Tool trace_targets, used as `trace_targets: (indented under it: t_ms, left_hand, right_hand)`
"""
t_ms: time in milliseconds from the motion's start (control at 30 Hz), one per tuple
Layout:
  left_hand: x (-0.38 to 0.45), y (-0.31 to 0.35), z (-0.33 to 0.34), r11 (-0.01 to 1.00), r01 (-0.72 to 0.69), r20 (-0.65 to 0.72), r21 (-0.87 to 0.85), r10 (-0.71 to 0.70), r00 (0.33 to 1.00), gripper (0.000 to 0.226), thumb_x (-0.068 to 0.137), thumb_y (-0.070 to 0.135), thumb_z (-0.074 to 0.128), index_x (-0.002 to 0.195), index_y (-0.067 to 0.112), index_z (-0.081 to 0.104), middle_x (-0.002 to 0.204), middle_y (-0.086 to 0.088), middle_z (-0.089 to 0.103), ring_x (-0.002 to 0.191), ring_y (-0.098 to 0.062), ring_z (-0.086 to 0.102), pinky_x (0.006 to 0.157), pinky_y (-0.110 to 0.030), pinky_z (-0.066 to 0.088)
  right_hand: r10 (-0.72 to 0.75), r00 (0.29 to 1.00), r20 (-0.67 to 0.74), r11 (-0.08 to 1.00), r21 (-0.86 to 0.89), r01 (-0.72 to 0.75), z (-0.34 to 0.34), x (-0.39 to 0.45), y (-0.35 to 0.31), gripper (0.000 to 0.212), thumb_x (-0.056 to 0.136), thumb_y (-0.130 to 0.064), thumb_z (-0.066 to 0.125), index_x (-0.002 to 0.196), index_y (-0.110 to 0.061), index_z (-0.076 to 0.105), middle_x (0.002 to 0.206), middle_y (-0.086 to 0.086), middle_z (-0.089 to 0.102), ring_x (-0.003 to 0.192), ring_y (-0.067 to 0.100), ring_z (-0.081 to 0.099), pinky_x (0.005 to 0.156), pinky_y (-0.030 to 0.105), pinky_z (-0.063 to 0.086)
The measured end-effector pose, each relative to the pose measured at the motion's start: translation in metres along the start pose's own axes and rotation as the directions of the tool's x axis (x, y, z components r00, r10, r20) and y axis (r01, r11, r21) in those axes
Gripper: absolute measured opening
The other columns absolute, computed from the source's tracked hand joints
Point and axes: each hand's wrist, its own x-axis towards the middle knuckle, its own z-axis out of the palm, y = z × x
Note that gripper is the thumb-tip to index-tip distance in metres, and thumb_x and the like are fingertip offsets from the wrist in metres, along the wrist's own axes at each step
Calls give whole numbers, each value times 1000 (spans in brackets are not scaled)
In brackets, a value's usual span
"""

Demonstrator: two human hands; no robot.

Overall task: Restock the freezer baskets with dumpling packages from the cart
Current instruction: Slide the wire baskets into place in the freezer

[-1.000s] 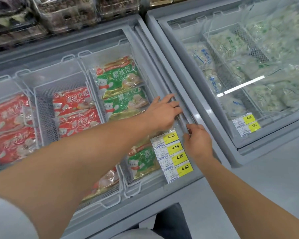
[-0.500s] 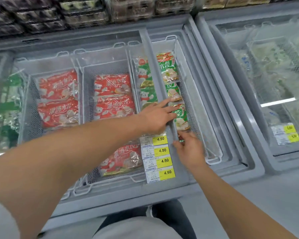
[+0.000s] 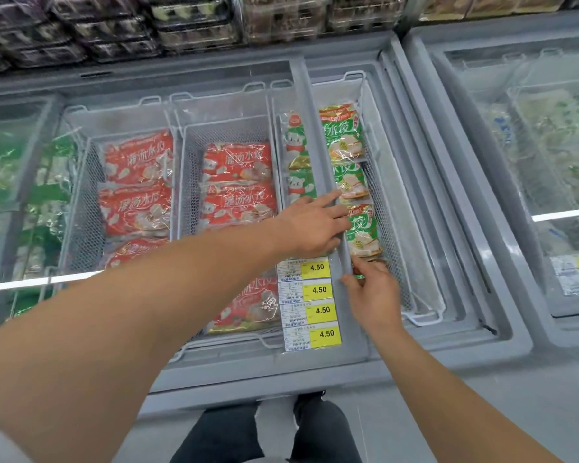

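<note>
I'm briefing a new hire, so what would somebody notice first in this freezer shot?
Both hands meet at the sliding lid's edge in the middle: the left hand lies flat on it, the right hand is just below. Red packs fill the left baskets, green packs the right one, and yellow price tags sit near the hands.

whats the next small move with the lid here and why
Probably keep sliding the lid left. Its frame bar crosses the green packs, covering half that basket. The left hand lies flat against the bar, and the right hand grips its near end, so both are placed to push. No pack is in hand yet.
</note>
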Motion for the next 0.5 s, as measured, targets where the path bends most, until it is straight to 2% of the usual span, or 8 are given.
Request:
trace_targets:
  t_ms: [100,267,367,500]
  left_hand:
    - [-6,-7,5,1000,-28,-11,6,29,1000,47,103,41,37,147,26,39,160,3,27,153,-28,5,116,-55,25]
    - [-32,-31,15,998,-55,-26,9,56,998,48,103,42,35,148,27,38,162,3,25,153,-28,5,118,-53,22]
    - [-52,-44,18,997,-74,-6,2,74,997,49,103,41,36,149,26,37,161,3,25,153,-28,4,118,-55,22]
    - [-82,-67,27,998,-69,10,-13,69,998,48,103,40,37,149,25,37,162,2,25,153,-29,2,118,-59,21]
  right_hand:
    - [17,1000,-20,1000,-18,-17,5,-4,-6,33,88,-18,67,121,-17,70,105,8,66,90,28,63,80,34,47]
    - [49,997,-57,998,-23,-51,29,-18,-31,27,90,-18,65,116,-16,70,100,7,64,84,26,61,73,33,44]
    - [46,998,-51,996,-72,-50,48,-27,-48,23,90,-20,62,112,-17,70,93,5,65,80,19,54,64,30,32]
    - [61,998,-30,989,-133,-65,68,-39,-82,23,91,-18,62,112,-13,71,95,8,67,78,22,56,64,30,32]
